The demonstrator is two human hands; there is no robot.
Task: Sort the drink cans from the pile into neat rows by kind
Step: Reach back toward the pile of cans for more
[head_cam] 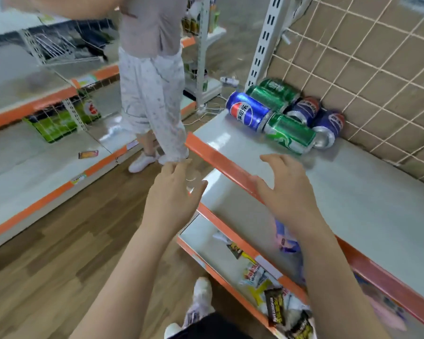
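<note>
A pile of drink cans lies on its side at the far left corner of the white shelf [353, 192], against the wire-grid back panel. It holds blue cans, one in front [246, 111] and two at the back [304, 108] [328, 126], and green cans, one in front [289, 133] and two behind [269, 96] [277, 85]. My right hand [284, 184] hovers over the shelf just short of the pile, fingers spread, empty. My left hand [174, 192] hangs open over the aisle beside the shelf's orange edge, holding nothing.
Another person [152, 94] in light trousers stands in the aisle just left of the shelf. A lower shelf [206, 241] below holds snack packets [277, 307]. The orange price rail [218, 160] runs along the shelf front. More shelving [34, 167] lines the left side.
</note>
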